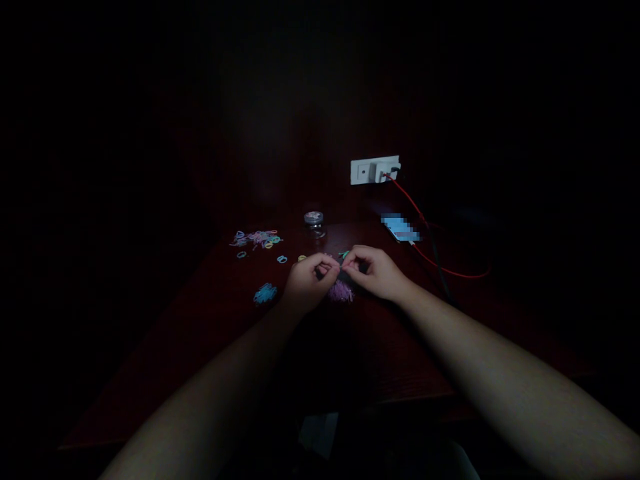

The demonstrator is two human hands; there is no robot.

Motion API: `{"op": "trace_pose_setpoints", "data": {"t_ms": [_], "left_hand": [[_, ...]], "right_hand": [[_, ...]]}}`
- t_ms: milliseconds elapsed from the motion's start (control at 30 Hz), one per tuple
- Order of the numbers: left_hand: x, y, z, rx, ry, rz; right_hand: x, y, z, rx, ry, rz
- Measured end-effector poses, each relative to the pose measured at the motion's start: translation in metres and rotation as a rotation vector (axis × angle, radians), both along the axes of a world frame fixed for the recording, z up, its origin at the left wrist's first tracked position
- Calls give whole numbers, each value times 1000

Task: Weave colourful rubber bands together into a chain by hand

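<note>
My left hand and my right hand meet fingertip to fingertip over the table, both in a pinch. Whatever lies between the fingers is too small and dark to make out. Just below them is a heap of purple bands, small and thin like elastic hair ties, partly covered by my left hand. To the left of that hand lies a pile of blue bands. Behind the hands, a yellow band and some green bands show in part.
A mixed pile of coloured bands lies at the back left, with a loose pale blue band nearby. Behind stands a clear lidded jar. At right, a phone is tethered by a red cable to a wall socket. The surroundings are dark.
</note>
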State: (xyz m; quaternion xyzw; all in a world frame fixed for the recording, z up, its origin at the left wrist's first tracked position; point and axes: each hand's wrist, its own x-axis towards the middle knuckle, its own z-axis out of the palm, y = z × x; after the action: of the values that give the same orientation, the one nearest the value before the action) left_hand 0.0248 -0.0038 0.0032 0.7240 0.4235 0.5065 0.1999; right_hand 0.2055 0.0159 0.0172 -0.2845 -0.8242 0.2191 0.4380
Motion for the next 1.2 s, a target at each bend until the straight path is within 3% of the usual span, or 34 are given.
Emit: {"op": "trace_pose_setpoints", "data": {"t_ms": [767,1200], "left_hand": [[-3,2,-3,1,-1,55],[-3,2,-4,-22,-6,11]], "right_hand": [[0,0,-1,-29,1,-24],[-1,1,0,35,17,-15]]}}
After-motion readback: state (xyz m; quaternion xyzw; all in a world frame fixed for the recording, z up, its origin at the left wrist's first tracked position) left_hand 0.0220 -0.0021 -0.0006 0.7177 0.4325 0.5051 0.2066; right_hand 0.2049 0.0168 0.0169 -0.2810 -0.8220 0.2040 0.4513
